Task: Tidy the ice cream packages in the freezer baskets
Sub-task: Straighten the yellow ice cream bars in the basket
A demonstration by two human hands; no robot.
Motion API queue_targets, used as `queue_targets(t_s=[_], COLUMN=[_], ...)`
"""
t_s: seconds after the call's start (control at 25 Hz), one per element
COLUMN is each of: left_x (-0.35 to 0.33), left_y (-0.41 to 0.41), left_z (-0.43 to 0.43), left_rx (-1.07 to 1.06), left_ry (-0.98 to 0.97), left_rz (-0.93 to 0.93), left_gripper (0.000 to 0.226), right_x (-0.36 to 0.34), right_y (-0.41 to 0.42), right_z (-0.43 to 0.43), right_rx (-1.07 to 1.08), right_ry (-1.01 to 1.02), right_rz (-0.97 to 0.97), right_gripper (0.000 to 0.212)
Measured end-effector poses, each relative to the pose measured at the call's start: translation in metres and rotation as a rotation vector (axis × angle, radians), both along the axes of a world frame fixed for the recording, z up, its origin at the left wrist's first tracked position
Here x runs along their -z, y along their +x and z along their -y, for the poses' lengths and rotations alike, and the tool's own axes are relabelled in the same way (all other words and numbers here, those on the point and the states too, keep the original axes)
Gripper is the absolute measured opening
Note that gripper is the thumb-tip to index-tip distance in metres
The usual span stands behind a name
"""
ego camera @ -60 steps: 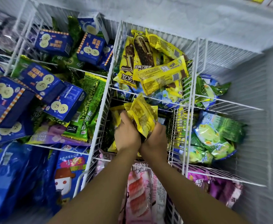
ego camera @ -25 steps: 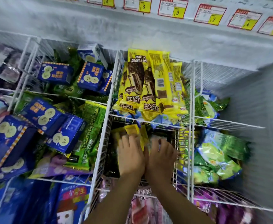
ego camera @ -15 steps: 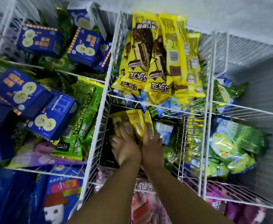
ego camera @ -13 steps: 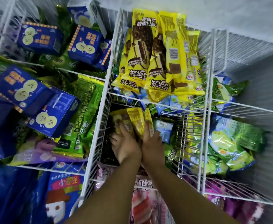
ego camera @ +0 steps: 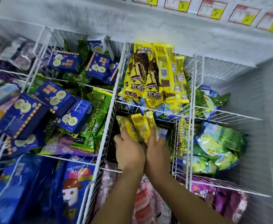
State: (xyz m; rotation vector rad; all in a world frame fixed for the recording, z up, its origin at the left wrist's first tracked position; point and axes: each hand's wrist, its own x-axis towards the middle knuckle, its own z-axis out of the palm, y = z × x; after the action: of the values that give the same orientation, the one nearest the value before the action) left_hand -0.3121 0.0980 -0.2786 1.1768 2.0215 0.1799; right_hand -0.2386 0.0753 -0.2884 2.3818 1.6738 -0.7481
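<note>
Both hands reach into the middle white wire basket [ego camera: 107,125]. My left hand [ego camera: 129,152] and my right hand [ego camera: 156,151] lie side by side and together grip a small bundle of yellow ice cream packages [ego camera: 139,126], which fans up and away from the fingers. Behind it, in the far basket, a neat row of yellow chocolate ice cream bars [ego camera: 155,75] leans against the back wire. Blue and white packages [ego camera: 163,110] lie under that row.
Blue boxes [ego camera: 58,97] and green packages [ego camera: 98,110] fill the left baskets. Green-blue bags [ego camera: 216,143] sit in the right basket, pink packages [ego camera: 145,201] in the near one, purple bags [ego camera: 220,194] at lower right. Price labels [ego camera: 213,8] line the freezer's back edge.
The view has tilted up, so the price labels show again. Both hands have closed round the yellow bundle and raised it a little in the basket.
</note>
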Motion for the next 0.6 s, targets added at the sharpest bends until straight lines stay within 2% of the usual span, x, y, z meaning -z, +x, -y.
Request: queue_targets(t_s=[0.16, 0.28, 0.4, 0.6], left_x=[-0.05, -0.084, -0.103, -0.082], left_y=[-0.001, 0.009, 0.025, 0.047], left_z=[0.014, 0.01, -0.031, -0.136], left_rx=[-0.035, -0.044, -0.09, 0.021], left_ry=[0.171, 0.347, 0.486, 0.653], left_rz=[0.091, 0.139, 0.215, 0.181], left_gripper=[0.085, 0.08, 0.073, 0.064], right_x=[-0.05, -0.085, -0.09, -0.068], right_y=[0.001, 0.01, 0.025, 0.047], right_z=[0.012, 0.005, -0.037, -0.143], right_rx=[0.006, 0.0, 0.032, 0.058], right_ry=[0.051, 0.264, 0.561, 0.628], right_rz=[-0.013, 0.019, 0.056, 0.098], right_gripper=[0.065, 0.069, 0.073, 0.074])
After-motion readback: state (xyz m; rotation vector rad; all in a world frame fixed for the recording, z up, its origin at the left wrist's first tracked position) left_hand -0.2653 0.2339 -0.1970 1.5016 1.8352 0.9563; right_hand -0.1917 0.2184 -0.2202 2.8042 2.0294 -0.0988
